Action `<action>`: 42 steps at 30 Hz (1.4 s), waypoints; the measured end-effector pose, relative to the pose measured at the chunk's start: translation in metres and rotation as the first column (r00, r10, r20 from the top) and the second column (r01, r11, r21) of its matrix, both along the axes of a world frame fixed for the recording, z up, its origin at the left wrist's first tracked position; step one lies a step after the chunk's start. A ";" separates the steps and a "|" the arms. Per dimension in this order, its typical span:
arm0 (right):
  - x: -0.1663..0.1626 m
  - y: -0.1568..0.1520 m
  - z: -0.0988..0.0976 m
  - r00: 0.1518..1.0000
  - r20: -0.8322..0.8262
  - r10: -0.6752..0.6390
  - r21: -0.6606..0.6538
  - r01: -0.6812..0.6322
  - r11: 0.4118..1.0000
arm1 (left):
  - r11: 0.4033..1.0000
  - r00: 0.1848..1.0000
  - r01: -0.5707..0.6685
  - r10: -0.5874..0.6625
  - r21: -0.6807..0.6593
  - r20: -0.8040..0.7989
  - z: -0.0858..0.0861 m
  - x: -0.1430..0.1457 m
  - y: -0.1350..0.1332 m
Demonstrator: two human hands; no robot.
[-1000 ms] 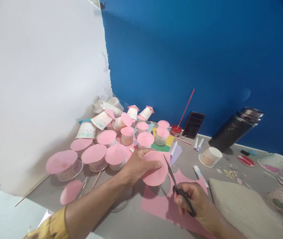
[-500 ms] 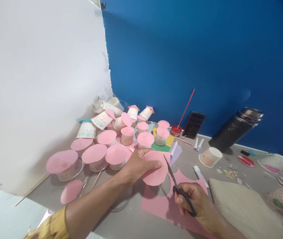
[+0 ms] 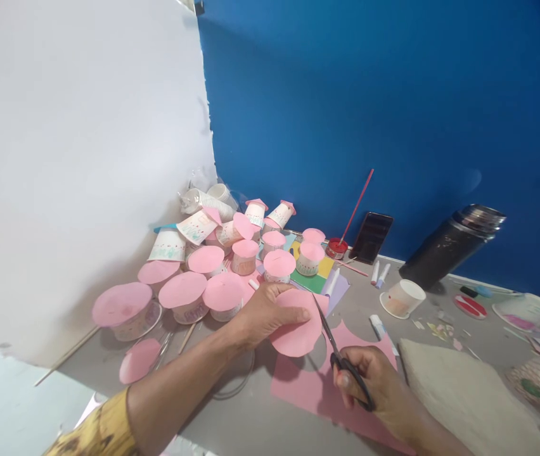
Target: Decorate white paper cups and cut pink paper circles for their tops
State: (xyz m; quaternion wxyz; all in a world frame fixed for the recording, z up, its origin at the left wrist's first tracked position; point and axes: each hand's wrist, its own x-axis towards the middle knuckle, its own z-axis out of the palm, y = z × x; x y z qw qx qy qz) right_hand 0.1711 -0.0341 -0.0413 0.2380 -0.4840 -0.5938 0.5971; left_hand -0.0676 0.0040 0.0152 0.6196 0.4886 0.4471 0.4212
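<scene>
My left hand (image 3: 267,315) pinches a pink paper disc (image 3: 298,339), its thumb lying on top. Black-handled scissors (image 3: 352,370) are gripped in my right hand (image 3: 374,380). Their blades run along the disc's right edge, looking nearly closed, with a corner of pink paper (image 3: 321,303) beyond them at the top. Below lies a pink sheet (image 3: 312,396) with curved cutouts. Several paper cups topped with pink discs (image 3: 182,289) stand left of my left hand. A loose pink disc (image 3: 139,361) rests near my left forearm.
A dark flask (image 3: 445,247) leans at the back right, beside a phone (image 3: 371,237) propped against the blue wall. Right of my right hand is a beige folded cloth (image 3: 464,392). A white paper cup (image 3: 403,297), a glue tube (image 3: 378,327) and paper scraps (image 3: 438,330) lie beyond it.
The scissors have cut further round the upper right of the disc, so its edge there is now rounder. My hands stay nearly in place, and the view has shifted slightly.
</scene>
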 end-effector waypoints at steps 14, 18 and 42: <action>-0.004 -0.002 0.011 1.000 0.024 -0.009 -0.038 0.009 0.999 | 0.998 0.998 0.062 -0.062 0.008 -0.030 0.000 -0.005 0.003; -0.004 -0.001 0.017 0.999 0.048 0.014 -0.063 -0.011 0.998 | 0.996 0.994 0.085 -0.086 -0.013 -0.064 0.004 -0.006 0.003; 0.004 0.004 0.011 0.992 0.059 0.114 -0.068 -0.110 0.992 | 0.977 0.933 0.211 -0.212 -0.035 -0.291 0.006 -0.013 0.004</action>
